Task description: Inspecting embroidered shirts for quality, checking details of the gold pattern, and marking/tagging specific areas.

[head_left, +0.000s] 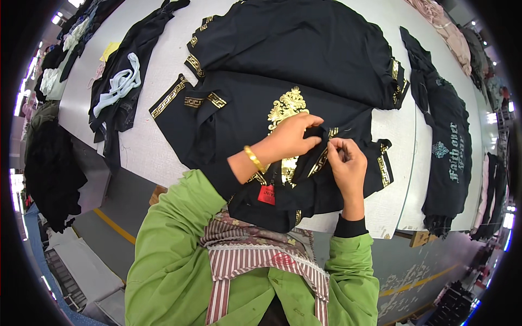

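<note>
A black shirt (239, 127) with shiny gold print and gold patterned trim lies before me on the table. Across its gold chest print reaches my left hand (288, 140), with a gold bangle at the wrist. Its thumb and forefinger curl round a fold of black cloth; the other fingertips are hidden. Beside it, my right hand (348, 163) pinches at the gold-trimmed edge of the shirt, thumb against fingertips. A thin pale thread seems to show just above these fingers. The red tag (266, 194) hangs at the shirt's near side, below my left wrist.
More black cloth (299, 41) with gold trim spreads beyond the shirt on the white table (144, 146). At left lie dark garments (128, 81) with a pale blue strip (118, 84). A black printed sweatshirt (448, 141) lies at right. Black cloth (51, 168) hangs off the far-left edge.
</note>
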Tool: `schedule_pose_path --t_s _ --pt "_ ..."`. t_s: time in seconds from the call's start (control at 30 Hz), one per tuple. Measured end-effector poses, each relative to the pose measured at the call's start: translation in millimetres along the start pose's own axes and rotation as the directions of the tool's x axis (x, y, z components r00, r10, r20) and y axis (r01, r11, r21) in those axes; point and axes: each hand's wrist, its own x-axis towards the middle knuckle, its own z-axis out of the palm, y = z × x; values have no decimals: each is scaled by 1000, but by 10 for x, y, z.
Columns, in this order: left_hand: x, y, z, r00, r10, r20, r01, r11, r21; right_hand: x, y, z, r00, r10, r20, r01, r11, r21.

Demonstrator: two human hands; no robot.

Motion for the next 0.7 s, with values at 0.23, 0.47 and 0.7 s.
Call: schedule_pose_path --t_s 0.23,0.47,0.7 --pt "220 178 28 858 -393 331 513 674 -531 -143 48 -138 994 -105 -34 107 994 34" --pt "169 237 154 842 -374 388 529 433 -730 -10 84 -103 963 -214 -165 231 969 86" --pt "155 318 117 853 -437 287 502 531 -683 -22 131 -63 976 139 -169 -75 939 335"
